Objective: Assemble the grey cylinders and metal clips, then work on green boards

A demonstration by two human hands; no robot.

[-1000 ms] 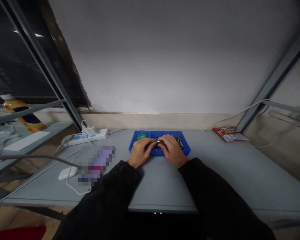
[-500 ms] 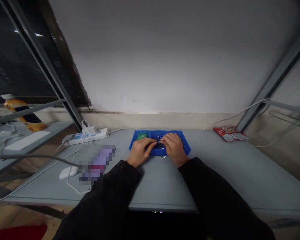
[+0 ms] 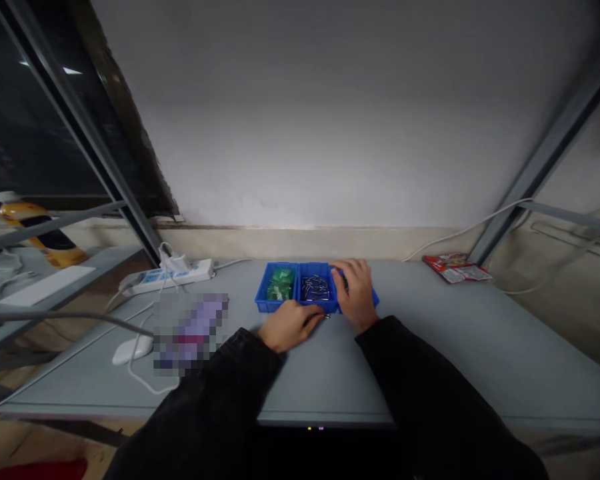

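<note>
A blue sectioned bin (image 3: 275,307) sits against the back of the desk. Its left compartment holds green plastic packets (image 3: 281,283); the middle one holds a pile of thin metal pins or screws (image 3: 315,288). My left hand (image 3: 287,325) rests on the desk at the bin's front edge, thumb and forefinger closed on a small shiny metal piece (image 3: 328,315) whose exact kind is too small to tell. Over the right compartment, my right hand (image 3: 356,293) reaches in with curved fingers and thumb apart. Its fingertips and most of that compartment's contents are hidden.
On the left lie a power strip (image 3: 173,275) with plugs, a blurred-out purple item (image 3: 197,330), a white rounded case (image 3: 133,349) and loose cables. A red snack packet (image 3: 457,268) lies at the back right. An orange bottle (image 3: 43,230) leans beyond the frame post.
My hands, together over the middle compartment before, have parted. The left came down to the metal piece in front of the bin; the right shifted to the right compartment.
</note>
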